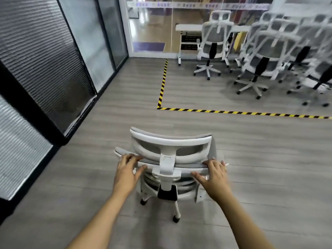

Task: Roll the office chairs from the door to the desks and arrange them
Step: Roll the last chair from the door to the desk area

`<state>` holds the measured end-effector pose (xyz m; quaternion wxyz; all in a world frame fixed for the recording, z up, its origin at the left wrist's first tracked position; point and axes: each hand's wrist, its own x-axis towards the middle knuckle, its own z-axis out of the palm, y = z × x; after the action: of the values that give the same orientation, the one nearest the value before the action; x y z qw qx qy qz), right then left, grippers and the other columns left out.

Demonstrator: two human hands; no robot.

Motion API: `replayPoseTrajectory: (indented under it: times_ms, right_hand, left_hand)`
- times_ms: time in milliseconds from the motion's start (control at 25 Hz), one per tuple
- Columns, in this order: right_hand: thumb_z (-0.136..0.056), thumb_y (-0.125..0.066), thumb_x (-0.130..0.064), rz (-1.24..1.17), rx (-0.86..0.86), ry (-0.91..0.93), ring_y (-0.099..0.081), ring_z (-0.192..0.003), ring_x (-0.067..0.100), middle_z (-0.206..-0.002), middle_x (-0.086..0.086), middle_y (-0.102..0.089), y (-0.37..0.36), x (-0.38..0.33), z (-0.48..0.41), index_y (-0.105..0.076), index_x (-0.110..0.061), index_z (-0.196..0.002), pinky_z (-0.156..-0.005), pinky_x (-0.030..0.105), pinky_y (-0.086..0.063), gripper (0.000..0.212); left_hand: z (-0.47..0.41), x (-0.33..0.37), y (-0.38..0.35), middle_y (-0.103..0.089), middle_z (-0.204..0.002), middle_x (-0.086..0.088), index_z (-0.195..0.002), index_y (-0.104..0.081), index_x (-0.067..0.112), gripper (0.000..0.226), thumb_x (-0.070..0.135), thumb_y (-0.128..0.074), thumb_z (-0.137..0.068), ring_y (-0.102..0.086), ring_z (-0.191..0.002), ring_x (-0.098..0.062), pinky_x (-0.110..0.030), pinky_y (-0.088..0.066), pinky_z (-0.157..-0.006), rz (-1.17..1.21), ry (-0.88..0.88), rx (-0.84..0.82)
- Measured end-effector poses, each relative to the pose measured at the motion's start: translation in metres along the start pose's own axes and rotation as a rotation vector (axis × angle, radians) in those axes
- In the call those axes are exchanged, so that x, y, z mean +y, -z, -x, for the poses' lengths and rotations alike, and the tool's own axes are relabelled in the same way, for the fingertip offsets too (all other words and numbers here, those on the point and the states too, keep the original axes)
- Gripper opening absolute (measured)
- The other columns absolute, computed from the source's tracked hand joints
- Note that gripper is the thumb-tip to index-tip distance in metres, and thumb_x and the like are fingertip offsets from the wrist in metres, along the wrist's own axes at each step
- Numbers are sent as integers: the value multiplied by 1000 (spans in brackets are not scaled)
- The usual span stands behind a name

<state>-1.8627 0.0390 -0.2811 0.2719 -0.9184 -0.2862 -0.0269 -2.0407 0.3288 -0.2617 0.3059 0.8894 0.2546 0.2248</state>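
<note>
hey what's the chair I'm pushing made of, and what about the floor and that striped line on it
Chair: frame looks like smooth white moulded plastic; the back panels look like grey mesh, since you can see through them. Floor: grey wood-grain planks, probably vinyl or laminate, with a slight sheen. Striped line: flat yellow-and-black band, likely adhesive hazard tape.

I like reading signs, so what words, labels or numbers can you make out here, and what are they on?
No text here can be read.
Glass wall band: repeated purple marks, too blurred to read.
Chair under the left hand and right hand: no label visible.
Floor tape: yellow-black stripes only, no words.
</note>
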Motion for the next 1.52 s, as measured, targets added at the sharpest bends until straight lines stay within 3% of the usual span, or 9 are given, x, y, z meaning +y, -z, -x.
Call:
replayPoseTrajectory:
  times_ms: [160,360,600,720,920,1120,1360,1520]
  right_hand:
    - [-75,-50,-81,5,104,-72,-41,-139,27,-128,3,-58,15,71,-112,-67,-25,-116,-122,48,-20,72]
    - [-74,-52,-80,18,110,-226,-29,-144,23,-143,7,-51,34,155,-257,-64,-27,-125,-119,46,-28,74]
    - [-83,-55,-75,50,137,-384,-22,-150,21,-157,7,-39,49,236,-432,-56,-28,-138,-123,38,-17,73]
    - [-76,-46,-83,28,151,-371,-20,-152,20,-159,8,-36,55,285,-529,-56,-30,-139,-125,38,-13,83]
    - [-85,-65,-61,-68,189,-368,-12,-152,16,-161,5,-31,59,369,-690,-54,-30,-140,-125,40,-15,64]
    - [-86,-68,-57,-68,162,-349,-18,-152,22,-157,11,-37,67,453,-860,-58,-24,-137,-124,41,-16,62]
    - [-86,-64,-60,-33,128,-364,-23,-149,24,-155,10,-39,78,528,-1040,-57,-24,-135,-121,48,-23,61]
    - [-86,-61,-63,-36,102,-369,-19,-151,22,-158,7,-35,79,579,-1154,-54,-26,-136,-123,47,-20,63]
  left_hand:
    - [-127,41,-87,-49,-118,6,-112,-67,32,31,47,-71,-85,-47,-113,-19,-25,-37,-101,28,-59,-17]
    - [-289,83,-188,-52,-112,4,-110,-66,38,40,66,-58,-82,-42,-110,-19,-32,-41,-99,-29,-149,-56]
    - [-474,147,-294,-51,-107,1,-107,-67,37,37,63,-65,-81,-41,-110,-24,-41,-47,-94,-67,-150,-128]
    - [-565,173,-347,-49,-108,4,-108,-65,40,37,66,-62,-82,-39,-112,-22,-39,-47,-94,-43,-163,-145]
    - [-715,214,-441,-49,-108,5,-110,-64,41,37,67,-60,-84,-39,-110,-21,-35,-44,-93,-41,-167,-108]
    - [-865,267,-530,-51,-114,1,-113,-65,38,39,63,-61,-84,-40,-114,-23,-40,-46,-91,-37,-101,-125]
    - [-1031,303,-624,-50,-114,-2,-112,-64,35,34,57,-64,-86,-40,-116,-26,-43,-47,-93,-26,-67,-118]
    - [-1138,327,-684,-50,-115,-3,-110,-64,33,31,54,-66,-86,-40,-117,-27,-41,-47,-88,-66,-57,-95]
